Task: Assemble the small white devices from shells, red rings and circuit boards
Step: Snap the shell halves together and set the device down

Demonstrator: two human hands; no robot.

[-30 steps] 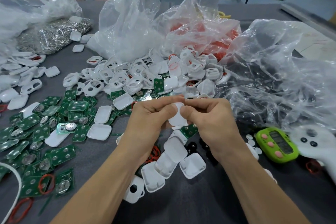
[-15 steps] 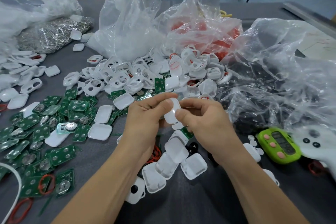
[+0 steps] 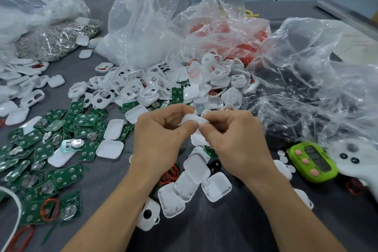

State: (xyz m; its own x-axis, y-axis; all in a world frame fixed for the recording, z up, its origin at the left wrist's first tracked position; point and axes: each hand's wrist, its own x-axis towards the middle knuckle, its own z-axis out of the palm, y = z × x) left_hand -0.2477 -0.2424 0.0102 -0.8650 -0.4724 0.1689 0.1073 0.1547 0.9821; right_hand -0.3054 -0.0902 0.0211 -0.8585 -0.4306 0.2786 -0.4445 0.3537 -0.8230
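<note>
We work at a grey cloth-covered table (image 3: 214, 229). Along its right edge lies a big crumpled clear plastic bag (image 3: 319, 80). Toward the far edge stand a clear bag of white parts (image 3: 143, 30) and, beside it, a clear bag of red rings (image 3: 227, 32). Just in front of these two bags, at the table's middle, a heap of white plastic shells (image 3: 155, 86) spreads out. Loose green circuit boards (image 3: 51, 149), many carrying round silver cells, cover the left side down to the near-left corner.

Our forearms reach in from the near edge and meet above the middle. The left hand (image 3: 161, 139) and the right hand (image 3: 235, 141) both curl, knuckles up, with their thumbs nearly touching. Together they pinch one small white device shell (image 3: 191, 119), held above the table just before the heap. Below them lie a few white square shell halves (image 3: 196, 182).

Near the right edge sits a lime-green timer with pink buttons (image 3: 313, 161); its display is too blurred to read.
</note>
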